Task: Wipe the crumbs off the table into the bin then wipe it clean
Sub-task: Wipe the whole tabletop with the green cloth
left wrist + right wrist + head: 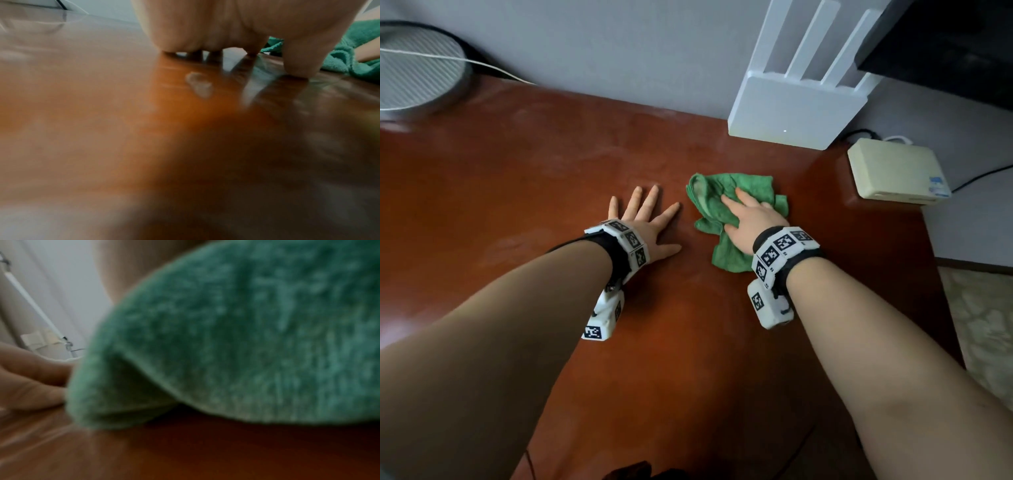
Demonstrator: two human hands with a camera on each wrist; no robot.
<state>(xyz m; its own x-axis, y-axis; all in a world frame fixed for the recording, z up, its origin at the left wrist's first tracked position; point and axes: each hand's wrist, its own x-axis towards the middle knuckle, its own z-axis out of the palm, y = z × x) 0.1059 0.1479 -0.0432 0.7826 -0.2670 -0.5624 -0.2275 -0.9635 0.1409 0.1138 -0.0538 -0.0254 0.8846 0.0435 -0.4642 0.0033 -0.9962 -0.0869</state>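
At the far left a round grey appliance point(412, 68) is being carried by the counter point(517, 178), with a white cord point(465, 63) trailing across it. The left hand point(645, 222) is being laid flat on the wood, fingers straight and spread, holding nothing. Just to its right, the green cloth point(726, 192) is being pressed to the counter under the right hand point(748, 219), whose fingers are lying fairly straight on top rather than wrapped around it. The cloth is judged to be soft, light and limp; it is best gathered at the bunched middle, since a corner would only trail. The glossy reddish surface is being streaked by smears and is likely slippery. Further right, a white router point(796, 109) and a cream box point(897, 171) are standing against the grey wall. No bin is being shown.
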